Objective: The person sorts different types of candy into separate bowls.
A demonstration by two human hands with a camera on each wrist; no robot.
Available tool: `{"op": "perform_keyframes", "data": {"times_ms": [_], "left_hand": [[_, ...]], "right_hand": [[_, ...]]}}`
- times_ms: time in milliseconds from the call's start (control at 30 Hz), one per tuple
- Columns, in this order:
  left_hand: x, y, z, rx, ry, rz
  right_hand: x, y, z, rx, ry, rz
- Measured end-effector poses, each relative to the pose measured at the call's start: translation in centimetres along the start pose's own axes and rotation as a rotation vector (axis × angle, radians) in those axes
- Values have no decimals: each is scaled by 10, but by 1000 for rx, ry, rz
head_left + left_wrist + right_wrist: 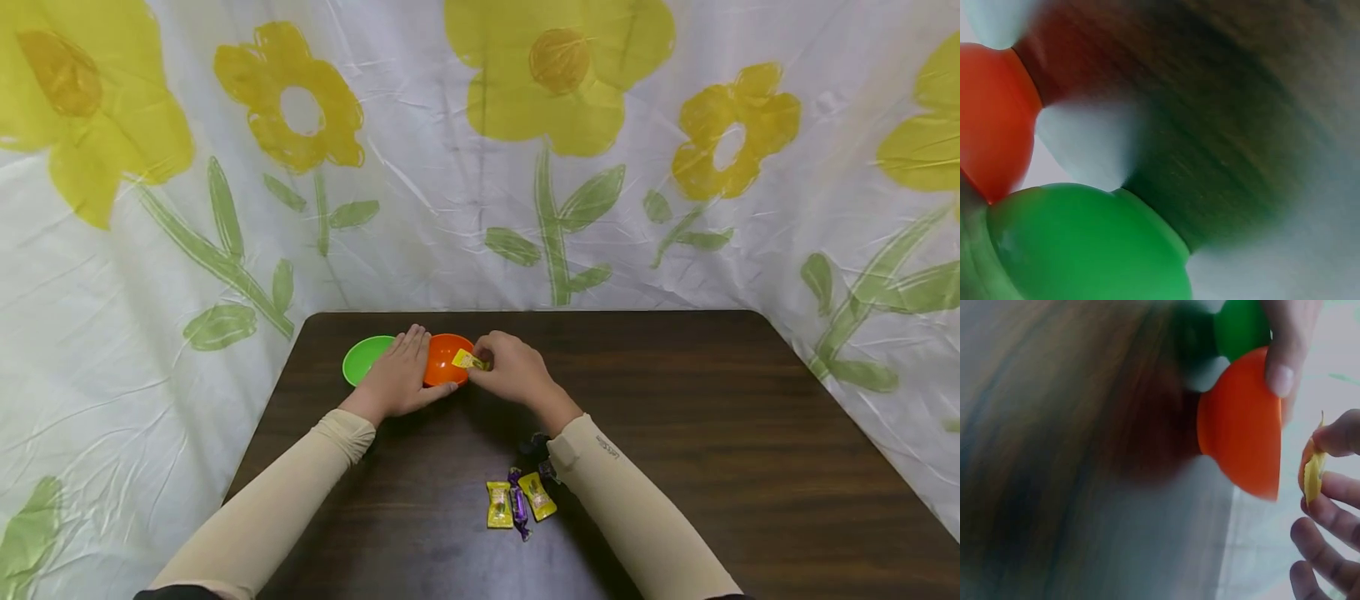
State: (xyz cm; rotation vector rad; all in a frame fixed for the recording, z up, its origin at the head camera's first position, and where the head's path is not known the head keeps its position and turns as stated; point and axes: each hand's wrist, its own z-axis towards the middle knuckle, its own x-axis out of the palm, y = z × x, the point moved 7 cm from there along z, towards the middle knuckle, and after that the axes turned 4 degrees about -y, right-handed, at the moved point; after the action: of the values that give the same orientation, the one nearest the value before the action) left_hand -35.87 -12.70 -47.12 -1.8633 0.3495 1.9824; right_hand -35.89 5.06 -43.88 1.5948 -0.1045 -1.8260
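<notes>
A: What'd R hand [516, 368] have?
B: Pinched yellow candy [465, 359] just above orange bowl [441, 357], nr R rim.
A: & L hand [397, 375]?
B: Fingers were straight, lay across orange bowl & adj. green bowl [363, 360].

I see a pale beige sleeve on each arm, smooth and close-fitting. The left sleeve [262, 508], rising from the lower left of the frame, bunches into soft wrinkles at its cuff [347, 433]; the left hand [397, 375] beyond it is bare. The right sleeve [637, 508], lower right of centre, carries small dark lettering [608, 447] near the wrist — slanted, too tiny for me to read surely. The right hand [513, 367] is bare too. Black fabric [180, 593] edges the left sleeve at the bottom of the frame — a sliver of black [731, 597] borders the right one.
</notes>
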Motion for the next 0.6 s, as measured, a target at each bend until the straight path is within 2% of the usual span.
{"op": "perform_keyframes", "data": {"times_ms": [100,233,467,600], "left_hand": [[-1,1,1,2,1,13],[3,1,1,9,1,25],[4,1,1,8,16,28],[2,2,2,0,17,27]], "right_hand": [[4,4,9,-2,-10,-20],[10,7,12,-1,14,-61],[5,4,3,1,52,-60],[1,-5,-4,12,63,-69]]}}
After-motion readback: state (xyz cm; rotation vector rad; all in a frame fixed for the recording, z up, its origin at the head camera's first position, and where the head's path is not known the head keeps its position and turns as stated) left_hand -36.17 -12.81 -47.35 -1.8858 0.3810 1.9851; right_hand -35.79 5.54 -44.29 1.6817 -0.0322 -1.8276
